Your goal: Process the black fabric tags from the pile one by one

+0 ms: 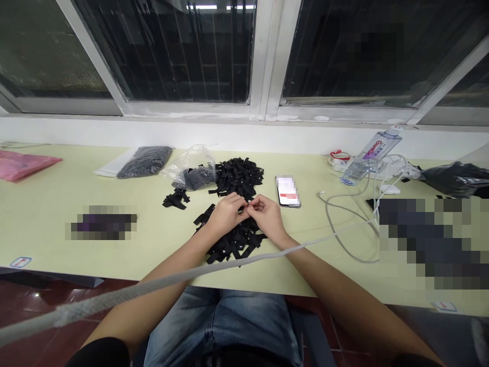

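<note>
My left hand [228, 214] and my right hand [267, 216] meet fingertip to fingertip above the table. Both are closed in a pinch, and what sits between the fingers is too small and covered to make out. Under my wrists spreads a pile of short black fabric strips [233, 243], some with small shiny spots. Just beyond my fingers lies a second heap of black strips [240, 173]. A small cluster of strips [175, 198] rests apart, to the left. Beside the far heap, a clear plastic bag [196, 176] holds dark pieces.
A phone [287, 191] lies right of my hands. Farther right are a tilted plastic bottle [370, 155], tangled cables [332, 224] and a black bag [454, 178]. Leftward lie a packed dark bag [145, 160] and a pink bag [26, 164]. A pale cord [171, 280] crosses before my forearms.
</note>
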Tool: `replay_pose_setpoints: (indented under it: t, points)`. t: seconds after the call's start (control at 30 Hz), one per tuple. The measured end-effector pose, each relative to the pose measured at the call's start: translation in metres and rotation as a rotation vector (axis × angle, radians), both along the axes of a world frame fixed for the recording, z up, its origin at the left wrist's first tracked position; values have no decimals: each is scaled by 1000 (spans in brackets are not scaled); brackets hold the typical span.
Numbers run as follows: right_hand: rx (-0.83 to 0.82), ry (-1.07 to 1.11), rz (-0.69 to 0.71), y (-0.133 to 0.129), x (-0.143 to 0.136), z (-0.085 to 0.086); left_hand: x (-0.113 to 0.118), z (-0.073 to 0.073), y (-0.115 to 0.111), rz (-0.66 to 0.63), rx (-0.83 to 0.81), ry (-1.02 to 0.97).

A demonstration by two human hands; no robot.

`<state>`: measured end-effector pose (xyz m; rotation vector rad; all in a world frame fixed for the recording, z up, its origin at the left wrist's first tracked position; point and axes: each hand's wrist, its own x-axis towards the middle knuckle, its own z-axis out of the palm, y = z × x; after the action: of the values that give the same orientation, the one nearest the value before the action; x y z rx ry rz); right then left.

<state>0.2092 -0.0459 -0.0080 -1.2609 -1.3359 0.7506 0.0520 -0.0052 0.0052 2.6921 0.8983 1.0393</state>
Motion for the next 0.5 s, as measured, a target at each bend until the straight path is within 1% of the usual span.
replay_pose_setpoints:
  t: [0.1, 0.3, 0.5]
  points:
    - [-20, 21, -13, 1, -2, -2, 1, 0, 0, -11, 47, 40]
    - [-40, 125, -17, 0, -7, -4, -1, -2, 3, -53, 38, 45]
    - [-63, 252, -24, -2, -10, -4, 0, -2, 2, -64, 82, 61]
